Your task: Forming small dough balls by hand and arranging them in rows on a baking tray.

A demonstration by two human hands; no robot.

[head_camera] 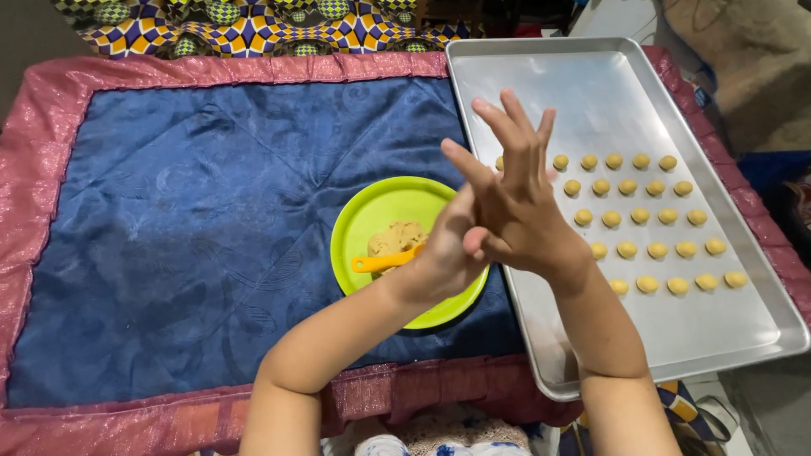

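Your hands press palm to palm, right hand point(517, 211) over left hand point(448, 245), right fingers spread; whether anything lies between them you cannot tell. Just below sits the green plate point(372, 211) with dough point(397, 238) and an orange spoon point(384, 263). Dough balls point(642, 216) line the tray point(591, 84) to your right.

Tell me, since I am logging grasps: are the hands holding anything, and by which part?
It cannot be told. The left hand and right hand are pressed palm to palm above the green plate; anything between the palms is hidden.
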